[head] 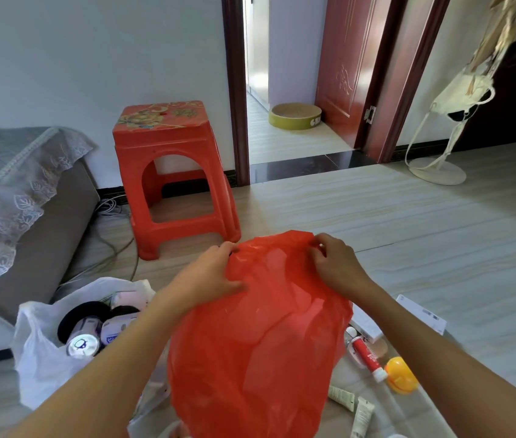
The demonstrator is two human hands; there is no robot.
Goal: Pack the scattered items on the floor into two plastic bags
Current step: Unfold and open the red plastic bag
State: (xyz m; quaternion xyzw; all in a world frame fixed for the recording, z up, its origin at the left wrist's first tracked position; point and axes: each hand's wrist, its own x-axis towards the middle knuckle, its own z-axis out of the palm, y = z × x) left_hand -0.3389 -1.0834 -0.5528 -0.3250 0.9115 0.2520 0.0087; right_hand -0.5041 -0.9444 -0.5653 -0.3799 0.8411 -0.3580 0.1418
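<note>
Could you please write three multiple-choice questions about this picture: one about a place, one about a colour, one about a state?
1. Where is the white bag?
A. left of the red bag
B. on the stool
C. in the doorway

2. What colour is the round toy on the floor at the right?
A. blue
B. yellow
C. green

3. What is the state of the white bag?
A. tied closed
B. flat and empty
C. open with items inside

Answers:
1. A: it sits on the floor to the left of the red bag, near the sofa.
2. B: it is bright yellow, next to the red tube.
3. C: its mouth gapes and a can and other items show inside, while the left hand and right hand both pinch the red bag's top.
</note>
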